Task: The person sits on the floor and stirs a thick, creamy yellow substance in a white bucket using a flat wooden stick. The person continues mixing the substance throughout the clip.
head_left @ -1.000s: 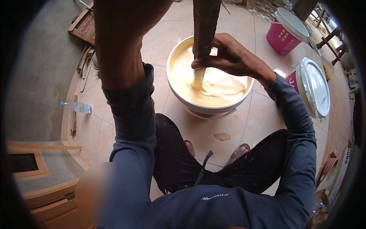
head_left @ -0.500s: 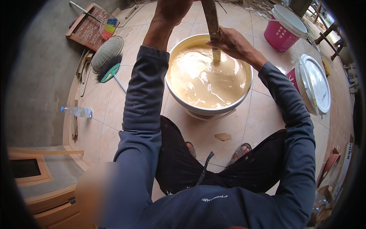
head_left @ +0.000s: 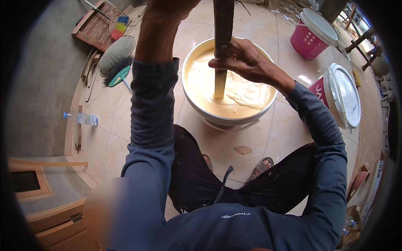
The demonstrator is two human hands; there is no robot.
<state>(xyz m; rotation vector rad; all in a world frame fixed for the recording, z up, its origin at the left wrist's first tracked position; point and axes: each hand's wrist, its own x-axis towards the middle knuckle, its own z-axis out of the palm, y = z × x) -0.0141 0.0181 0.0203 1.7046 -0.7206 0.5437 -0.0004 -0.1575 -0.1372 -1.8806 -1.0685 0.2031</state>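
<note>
— So, closest to the camera, what shows?

— Dark blue long sleeves and dark trousers of the person, sitting with knees apart, and two sandalled feet on the pale tiled floor (head_left: 289, 134). A small tan scrap (head_left: 243, 149) lies on a tile between the feet and the basin.

— And the hands?

— The right hand (head_left: 245, 62) is wrapped around a long flat wooden stirring stick (head_left: 222, 46), fingers curled shut on it, over the basin's middle. The left hand (head_left: 173, 6) is raised at the top edge and mostly cut off, so I cannot tell what its fingers do.

— Where is the stick's end?

— Its lower end, coated pale, dips upright into thick cream-coloured paint (head_left: 234, 94) filling a wide round metal basin (head_left: 197, 104), which stands on the floor just ahead of the feet.

— Around that?

— To the left, well apart, a clear plastic bottle (head_left: 82, 119) lies on its side. Farther left sit a green-handled brush (head_left: 118, 76) and a round woven fan (head_left: 116, 54). To the right stands a pink bucket with a white lid (head_left: 339, 94), and beyond it, a second pink lidded bucket (head_left: 312, 31).
</note>
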